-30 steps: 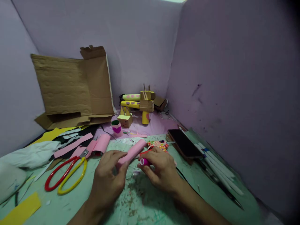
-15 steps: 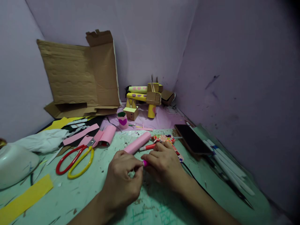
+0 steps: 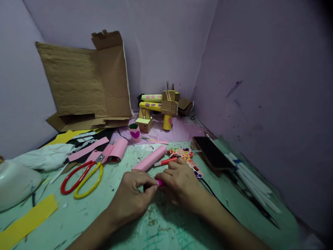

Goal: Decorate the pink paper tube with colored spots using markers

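Left grip, right grip | magenta cylinder | between their fingertips

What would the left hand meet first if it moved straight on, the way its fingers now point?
The left hand would probably meet the magenta piece held in the right hand; it lies directly ahead, and whether the two touch is hard to see.

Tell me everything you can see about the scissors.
The scissors lie on the green tabletop, left of the left hand, and neither hand touches them. One handle loop is red, the other yellow; both look smooth and coated. The loops point toward the person, spread slightly apart. A silver, metallic-looking pivot joins them. Beyond it, the blades cannot be made out clearly at the pink paper.
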Tool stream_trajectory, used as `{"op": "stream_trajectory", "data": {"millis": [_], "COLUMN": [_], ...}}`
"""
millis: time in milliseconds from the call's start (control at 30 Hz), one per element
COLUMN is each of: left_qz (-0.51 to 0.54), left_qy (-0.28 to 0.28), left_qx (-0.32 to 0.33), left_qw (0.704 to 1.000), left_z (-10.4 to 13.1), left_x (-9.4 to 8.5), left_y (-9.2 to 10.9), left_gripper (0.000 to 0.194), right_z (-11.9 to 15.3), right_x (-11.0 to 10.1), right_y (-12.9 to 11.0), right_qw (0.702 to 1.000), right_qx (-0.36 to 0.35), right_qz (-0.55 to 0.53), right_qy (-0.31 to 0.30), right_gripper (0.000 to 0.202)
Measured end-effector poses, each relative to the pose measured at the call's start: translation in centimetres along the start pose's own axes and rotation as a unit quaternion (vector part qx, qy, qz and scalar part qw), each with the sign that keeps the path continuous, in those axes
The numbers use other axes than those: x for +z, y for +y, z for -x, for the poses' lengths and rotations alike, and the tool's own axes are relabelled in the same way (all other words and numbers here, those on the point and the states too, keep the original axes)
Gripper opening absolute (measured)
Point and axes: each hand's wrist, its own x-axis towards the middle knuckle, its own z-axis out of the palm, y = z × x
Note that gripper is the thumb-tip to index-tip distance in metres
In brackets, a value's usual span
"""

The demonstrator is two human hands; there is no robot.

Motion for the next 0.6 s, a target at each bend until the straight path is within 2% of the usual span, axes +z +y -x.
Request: {"op": "stream_trajectory", "data": {"millis": [100, 400, 467, 533, 600], "left_qz": [0.029, 0.024, 0.015, -0.029, -0.105], "left_qy": [-0.024, -0.019, -0.018, 0.031, 0.091], "left_qx": [-0.055, -0.089, -0.075, -0.059, -0.063], "left_qw": [0.998, 0.996, 0.997, 0.997, 0.988], "left_z": [-0.1, 0.0, -0.1, -0.3, -0.5], "left_x": [-0.2, 0.2, -0.1, -0.7, -1.3], "left_y": [0.2, 0.2, 0.2, -0.1, -0.6], "left_gripper": [0.021, 0.02, 0.021, 0.022, 0.024], "right_z": [0.0, -0.1, -0.1, -0.1, 0.0], "right_x": [-0.1, 0.3, 0.2, -0.2, -0.6], "right_y": [-0.1, -0.3, -0.2, 0.2, 0.6], "right_qw": [1.0, 1.0, 0.999, 0.995, 0.981], "right_qx": [0.004, -0.014, -0.012, 0.007, 0.058], "right_qz": [-0.008, 0.011, 0.001, -0.011, -0.059], "right_qy": [-0.02, 0.016, 0.043, 0.095, 0.174], "right_gripper": [0.014, 0.007, 0.007, 0.01, 0.013]}}
